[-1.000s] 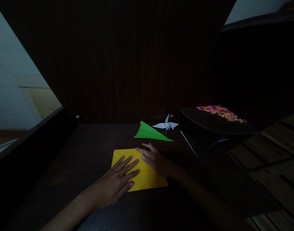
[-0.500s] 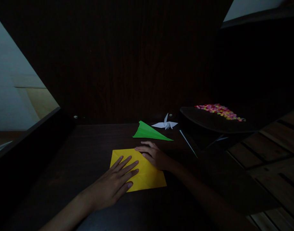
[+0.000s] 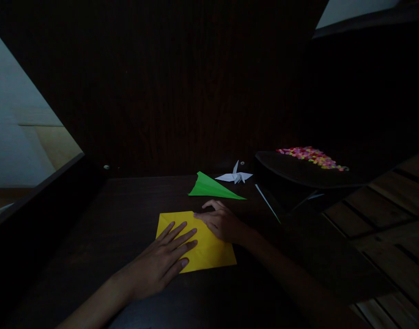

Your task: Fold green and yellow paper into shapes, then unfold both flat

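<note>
A square-looking sheet of yellow paper [image 3: 212,256] lies flat on the dark wooden surface, with faint crease lines across it. My left hand [image 3: 166,256] rests palm down on its left part, fingers spread and pressing the sheet. At the paper's far edge is my right hand [image 3: 223,224], index fingertip touching the edge near its middle. Its other visible finger is bent and apart from the index, while the thumb is tucked lower over the sheet. Just beyond lies a folded green paper piece [image 3: 212,187], narrowing to a point on the right.
A white origami crane [image 3: 236,177] stands behind the green piece by the dark upright panel [image 3: 182,91]. To the right lies a thin pale strip [image 3: 267,203]. Small pink and yellow pieces [image 3: 312,157] are heaped on a dark curved surface [image 3: 292,176]. A raised edge [image 3: 41,187] borders the left.
My right hand's fingers have bent more, the index fingertip staying by the paper's far edge. My left hand keeps its place. The whole view has shifted very slightly.
</note>
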{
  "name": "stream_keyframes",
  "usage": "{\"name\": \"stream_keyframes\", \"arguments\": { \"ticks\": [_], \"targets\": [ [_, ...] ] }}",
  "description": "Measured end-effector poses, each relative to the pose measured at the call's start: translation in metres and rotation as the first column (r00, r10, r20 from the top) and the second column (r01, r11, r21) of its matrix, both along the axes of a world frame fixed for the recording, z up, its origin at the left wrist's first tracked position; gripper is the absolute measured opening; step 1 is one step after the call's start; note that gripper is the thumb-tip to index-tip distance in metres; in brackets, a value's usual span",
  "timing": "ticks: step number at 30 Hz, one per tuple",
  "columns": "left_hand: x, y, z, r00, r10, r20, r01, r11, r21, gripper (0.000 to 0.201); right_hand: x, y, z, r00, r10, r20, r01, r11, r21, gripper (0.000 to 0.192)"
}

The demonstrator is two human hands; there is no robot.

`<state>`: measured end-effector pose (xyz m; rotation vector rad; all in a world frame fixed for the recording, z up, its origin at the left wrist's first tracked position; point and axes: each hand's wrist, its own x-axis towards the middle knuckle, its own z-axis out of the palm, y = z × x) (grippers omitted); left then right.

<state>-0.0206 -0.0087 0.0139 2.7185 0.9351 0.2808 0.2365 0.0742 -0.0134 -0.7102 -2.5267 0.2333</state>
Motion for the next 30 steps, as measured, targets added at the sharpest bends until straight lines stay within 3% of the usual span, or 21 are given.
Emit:
{"name": "stream_keyframes", "arguments": {
  "ticks": [7, 15, 24, 30],
  "targets": [
    [0.000, 0.001, -0.001, 1.000, 0.001, -0.031, -0.001, 1.000, -0.012, 0.057, 0.007, -0.002, 0.002, 0.995, 0.014, 0.097, -0.004, 0.995, -0.102, 0.048],
    [0.000, 0.003, 0.000, 1.000, 0.002, -0.030, -0.003, 1.000, -0.021, 0.053, 0.014, 0.004, 0.001, 0.980, 0.064, 0.187, -0.022, 0.976, -0.215, 0.042],
    [-0.001, 0.002, 0.001, 1.000, 0.012, -0.021, -0.014, 0.997, -0.070, 0.053, 0.015, 0.000, 0.023, 0.912, 0.103, 0.397, 0.050, 0.933, -0.357, 0.053],
    [-0.001, 0.002, 0.001, 1.000, 0.022, -0.004, -0.022, 0.998, -0.063, 0.052, 0.018, 0.000, 0.019, 0.947, 0.051, 0.316, 0.067, 0.934, -0.352, 0.053]
  ]
}}
